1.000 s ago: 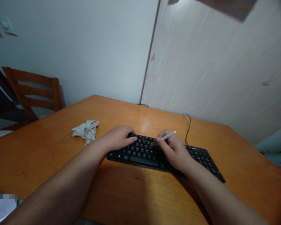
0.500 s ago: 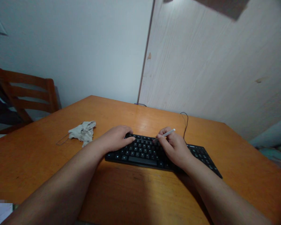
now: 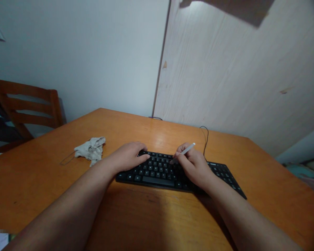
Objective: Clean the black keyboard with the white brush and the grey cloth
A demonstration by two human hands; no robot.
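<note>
A black keyboard (image 3: 158, 182) lies on the wooden table in front of me. My left hand (image 3: 129, 156) grips its left end, thumb on the upper keys and fingers curled at the far edge. In my right hand (image 3: 195, 164) a slim white pen-like stick (image 3: 187, 149) is pinched like a pen. Its greyish tip rests on or just above the keys near the keyboard's middle; contact and exact tip shape cannot be made out. The right hand covers part of the keys to the right of the tip.
A crumpled grey-white cloth (image 3: 91, 149) with a thin loop lies left of my left hand. A black cable (image 3: 207, 137) runs behind the keyboard. The wooden table (image 3: 146, 216) meets a wall at the back. A wooden chair (image 3: 28, 103) stands at the left.
The view has shifted slightly. The stick's tip has moved a little toward me over the keys. My left hand keeps its hold on the keyboard.
</note>
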